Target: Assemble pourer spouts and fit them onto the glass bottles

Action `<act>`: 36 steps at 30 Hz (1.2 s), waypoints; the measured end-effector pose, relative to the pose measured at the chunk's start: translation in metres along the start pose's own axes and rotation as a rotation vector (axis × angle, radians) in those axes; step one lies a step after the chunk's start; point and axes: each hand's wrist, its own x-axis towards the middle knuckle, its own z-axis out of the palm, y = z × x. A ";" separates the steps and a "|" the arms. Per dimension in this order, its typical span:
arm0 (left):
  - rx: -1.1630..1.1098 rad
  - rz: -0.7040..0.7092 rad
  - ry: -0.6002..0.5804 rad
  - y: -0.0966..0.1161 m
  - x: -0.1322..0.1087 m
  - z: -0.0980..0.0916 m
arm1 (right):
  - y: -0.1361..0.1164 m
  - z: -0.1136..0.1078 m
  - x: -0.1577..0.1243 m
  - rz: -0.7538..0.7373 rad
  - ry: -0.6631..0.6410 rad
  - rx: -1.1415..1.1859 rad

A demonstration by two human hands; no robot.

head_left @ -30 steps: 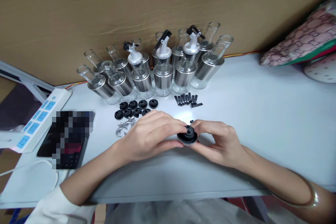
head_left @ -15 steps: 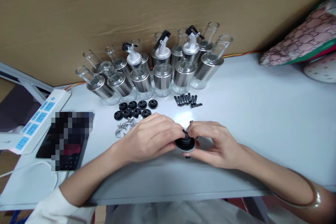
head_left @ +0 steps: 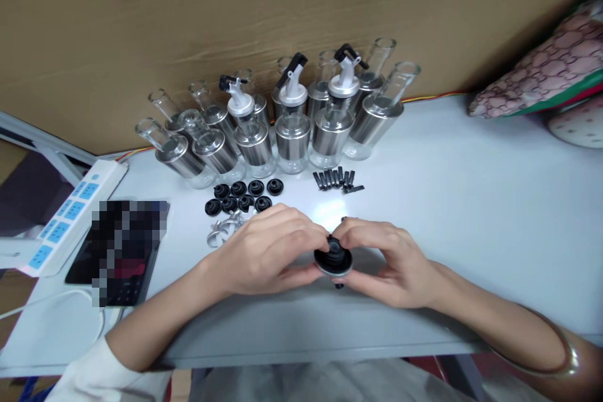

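Between my hands is a bottle pourer (head_left: pixel 334 259), its ribbed black stopper facing up and a silver rim below. My left hand (head_left: pixel 277 251) pinches it from the left, thumb under the rim and fingertips at the stopper. On the other side my right hand (head_left: pixel 393 260) grips it, with fingers near the top and thumb beneath. The pourer's underside is mostly hidden. Close behind my left hand lie several black stoppers (head_left: pixel 246 203) in two rows and several silver pourer tops (head_left: pixel 229 225), partly covered by that hand. Several small black levers (head_left: pixel 335 178) lie farther back.
Glass bottles with metal sleeves (head_left: pixel 217 151) stand in rows along the cardboard wall (head_left: pixel 301 6); three front ones carry pourers (head_left: pixel 293 91). A power strip (head_left: pixel 70 217) and a dark tablet-like device (head_left: pixel 127 251) lie left. A patterned pink bag (head_left: pixel 541 69) sits back right.
Both hands keep hold of the pourer, which has tilted slightly and shifted a little. My left fingertips have moved slightly on the stopper. Everything else on the table stays put.
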 end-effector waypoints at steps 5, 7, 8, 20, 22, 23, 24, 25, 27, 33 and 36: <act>0.010 0.000 -0.027 0.000 0.000 0.000 | -0.001 -0.001 0.001 0.029 -0.047 -0.025; 0.004 -0.001 -0.041 0.000 0.000 0.000 | -0.001 -0.001 0.001 0.021 -0.046 -0.033; 0.004 -0.004 -0.046 0.000 -0.001 0.000 | -0.002 -0.001 0.001 0.019 -0.047 -0.031; -0.010 -0.090 -0.155 0.004 -0.002 -0.005 | 0.002 0.002 0.000 0.069 -0.038 -0.006; -0.006 -0.082 -0.163 0.004 -0.002 -0.006 | 0.002 0.003 -0.001 0.071 -0.033 -0.012; -0.005 -0.080 -0.165 0.003 -0.002 -0.006 | 0.002 0.003 -0.001 0.071 -0.029 -0.012; -0.005 -0.080 -0.169 0.003 -0.002 -0.006 | 0.003 0.003 -0.002 0.071 -0.028 -0.011; -0.005 -0.078 -0.172 0.002 -0.002 -0.006 | 0.003 0.003 -0.002 0.069 -0.026 -0.008; -0.006 -0.073 -0.174 0.002 -0.002 -0.006 | 0.004 0.003 -0.002 0.057 -0.024 -0.005; -0.025 -0.105 -0.151 0.004 -0.001 -0.004 | 0.006 0.004 -0.003 0.040 0.032 0.010; -0.007 -0.123 -0.109 0.004 -0.001 -0.002 | 0.005 0.005 -0.004 0.036 0.046 0.036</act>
